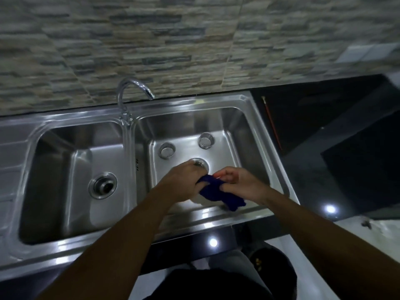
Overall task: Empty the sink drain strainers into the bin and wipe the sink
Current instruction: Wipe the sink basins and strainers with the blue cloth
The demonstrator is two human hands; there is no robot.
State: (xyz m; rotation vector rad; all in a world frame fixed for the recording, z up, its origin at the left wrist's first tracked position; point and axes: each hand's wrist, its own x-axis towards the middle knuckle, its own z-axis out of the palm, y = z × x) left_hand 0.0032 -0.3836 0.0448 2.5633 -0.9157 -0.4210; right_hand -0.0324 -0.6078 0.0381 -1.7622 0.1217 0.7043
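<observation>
A stainless double sink point(194, 215) fills the counter. Two metal strainers lie loose on the floor of the right basin, one point(166, 150) to the left and one point(206, 140) farther back. The right basin's drain point(201, 164) is partly hidden by my left hand point(179, 180). My left hand and my right hand point(240, 182) are both over the right basin and both grip a dark blue cloth point(220, 194) that hangs between them. The left basin's drain point(103, 185) is open to view.
A chrome tap point(127, 92) rises behind the divider between the basins. A thin red stick point(271, 122) lies on the black countertop point(324, 118) to the right. A dark round bin point(272, 263) stands on the floor below the counter edge. A stone-pattern tiled wall point(151, 40) is behind.
</observation>
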